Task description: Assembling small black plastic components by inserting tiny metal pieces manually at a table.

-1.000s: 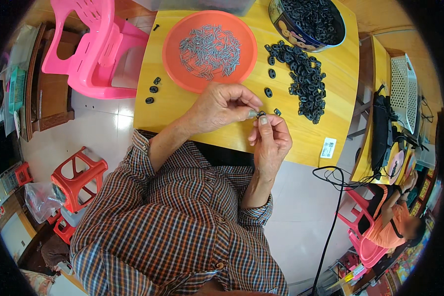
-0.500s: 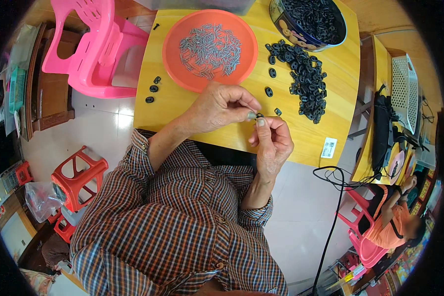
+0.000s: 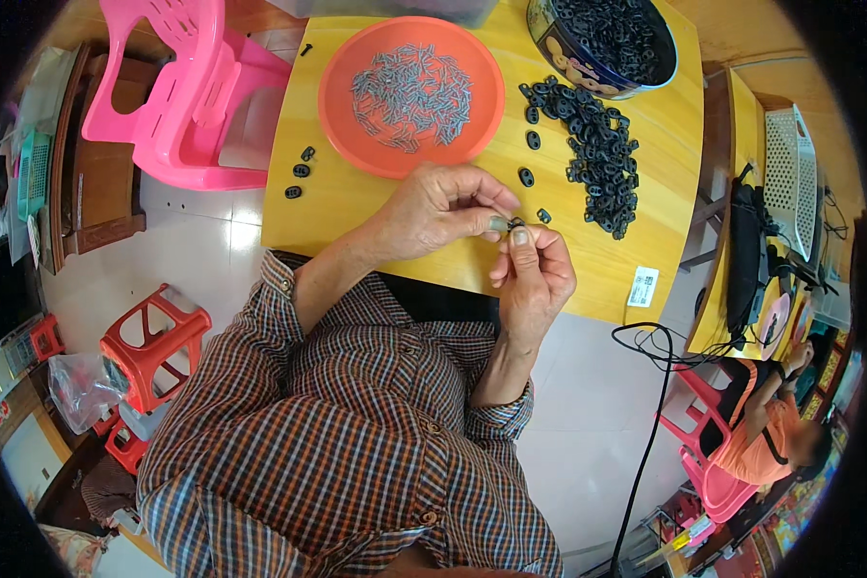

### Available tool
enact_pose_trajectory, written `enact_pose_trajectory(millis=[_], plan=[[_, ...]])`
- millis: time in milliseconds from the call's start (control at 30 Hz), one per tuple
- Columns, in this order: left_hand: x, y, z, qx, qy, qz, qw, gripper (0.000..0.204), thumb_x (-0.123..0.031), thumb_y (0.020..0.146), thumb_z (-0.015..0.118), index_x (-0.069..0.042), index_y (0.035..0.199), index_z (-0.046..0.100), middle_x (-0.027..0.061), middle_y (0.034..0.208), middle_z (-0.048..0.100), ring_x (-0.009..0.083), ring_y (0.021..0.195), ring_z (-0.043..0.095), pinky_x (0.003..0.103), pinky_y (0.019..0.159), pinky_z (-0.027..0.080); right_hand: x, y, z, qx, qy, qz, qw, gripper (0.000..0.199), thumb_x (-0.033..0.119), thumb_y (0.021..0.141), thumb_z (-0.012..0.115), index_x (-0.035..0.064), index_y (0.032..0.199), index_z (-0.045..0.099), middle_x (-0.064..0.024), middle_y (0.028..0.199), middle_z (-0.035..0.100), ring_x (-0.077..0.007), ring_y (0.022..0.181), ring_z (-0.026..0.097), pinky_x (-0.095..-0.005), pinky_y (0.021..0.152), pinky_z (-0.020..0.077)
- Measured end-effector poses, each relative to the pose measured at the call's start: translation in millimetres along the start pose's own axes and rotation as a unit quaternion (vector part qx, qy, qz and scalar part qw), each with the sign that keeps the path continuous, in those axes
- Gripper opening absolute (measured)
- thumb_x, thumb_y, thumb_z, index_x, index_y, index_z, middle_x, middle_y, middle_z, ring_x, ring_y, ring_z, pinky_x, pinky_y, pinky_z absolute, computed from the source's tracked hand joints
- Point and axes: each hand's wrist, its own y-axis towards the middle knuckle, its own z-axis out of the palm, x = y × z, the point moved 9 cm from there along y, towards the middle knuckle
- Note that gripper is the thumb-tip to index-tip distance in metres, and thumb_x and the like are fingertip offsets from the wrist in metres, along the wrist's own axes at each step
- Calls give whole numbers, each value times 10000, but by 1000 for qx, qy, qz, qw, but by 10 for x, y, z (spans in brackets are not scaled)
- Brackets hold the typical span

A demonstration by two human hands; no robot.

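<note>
L hand [image 3: 424, 217] & R hand [image 3: 533, 289]: fingers of both pinching small blk part [image 3: 516, 223] over bench [image 3: 667, 164], nr front edge.

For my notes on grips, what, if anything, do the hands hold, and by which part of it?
A black piece, held by the left hand and right hand at their thumb tips; which part cannot be told.

The checked shirt [image 3: 308, 414], orange, black and white, has brown buttons [image 3: 428, 518].
</note>
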Motion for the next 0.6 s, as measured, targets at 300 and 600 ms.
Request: enact_pose_trajectory(millis=[300,600], plan=[[24,-10,12,-23,87,12,996,152,-34,903,569,19,1038,613,35,881,642,85,799,627,216,700,509,-44,22,-63,-14,11,-13,1000,117,116,920,577,7,877,567,-28,654,575,-44,498,472,-170,431,364],[95,8,33,-44,130,-2,991,81,-52,905,569,22,916,600,23,791,616,62,673,596,207,607,491,-43,22,-65,-13,-16,-23,1000,111,126,916,588,21,884,570,-16,629,566,-36,500,464,-167,439,354]])
